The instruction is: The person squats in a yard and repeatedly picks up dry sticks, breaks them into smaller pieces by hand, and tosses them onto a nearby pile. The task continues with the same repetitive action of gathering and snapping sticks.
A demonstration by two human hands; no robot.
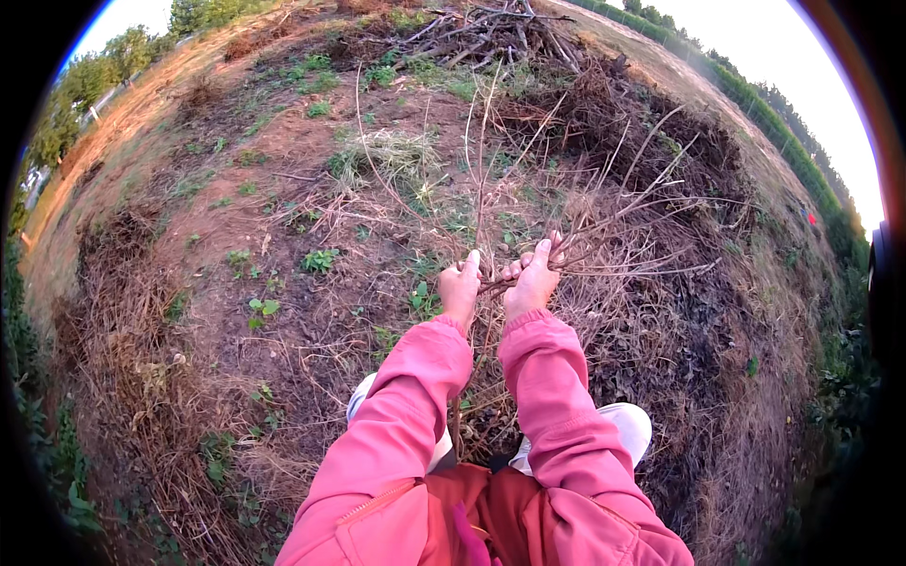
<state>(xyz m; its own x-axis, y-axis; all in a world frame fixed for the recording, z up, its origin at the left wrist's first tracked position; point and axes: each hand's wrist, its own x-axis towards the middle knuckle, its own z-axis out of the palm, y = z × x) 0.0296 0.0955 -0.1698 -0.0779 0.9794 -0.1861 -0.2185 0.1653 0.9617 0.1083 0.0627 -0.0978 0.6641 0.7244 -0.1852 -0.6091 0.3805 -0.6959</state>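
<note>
My left hand [460, 283] is closed around thin, dry brown branches, with its thumb pointing up. Just to its right, my right hand [532, 277] grips the same bundle, from which bare branches [623, 212] fan out up and to the right. A short stretch of the twisted stems shows between the two fists. Other thin upright twigs [482, 163] rise beyond the hands, and a long curved one [375, 166] arcs up on the left. Whether these belong to the held bundle cannot be told.
A pile of cut branches [488, 35] lies at the far top, with dark dry brush [609, 120] to its right. Dry grass heaps [141, 354] lie at left. Small green weeds [320, 260] dot the reddish soil. My knees are bent on both sides of my forearms.
</note>
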